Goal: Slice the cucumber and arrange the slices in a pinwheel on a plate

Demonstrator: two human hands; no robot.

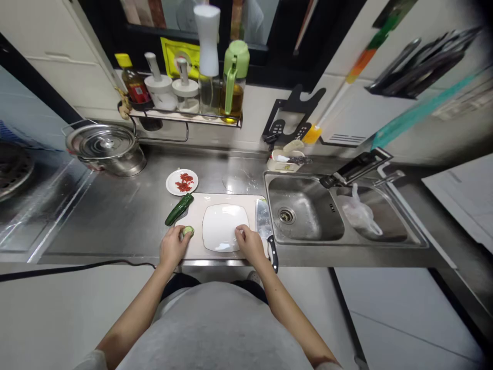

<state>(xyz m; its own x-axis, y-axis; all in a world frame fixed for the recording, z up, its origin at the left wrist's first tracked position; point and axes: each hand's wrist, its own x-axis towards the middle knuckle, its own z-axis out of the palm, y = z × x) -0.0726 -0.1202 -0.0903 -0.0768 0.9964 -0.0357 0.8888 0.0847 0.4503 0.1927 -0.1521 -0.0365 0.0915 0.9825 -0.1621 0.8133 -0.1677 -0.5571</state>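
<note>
My left hand is closed around a short piece of cut cucumber, its pale green face turned up, at the left side of the cutting board. My right hand has its fingers pinched together over the right rim of a white square plate; whatever is between the fingertips is hidden. The plate lies on the board. A longer dark green cucumber rests at the board's upper left corner. To the right of the plate lies a cleaver with a black handle, beside the sink.
A small white plate of chopped red pieces sits behind the cucumber. On the right is a double sink, with a plastic bag in its far basin. A lidded steel pot stands left, near a bottle rack.
</note>
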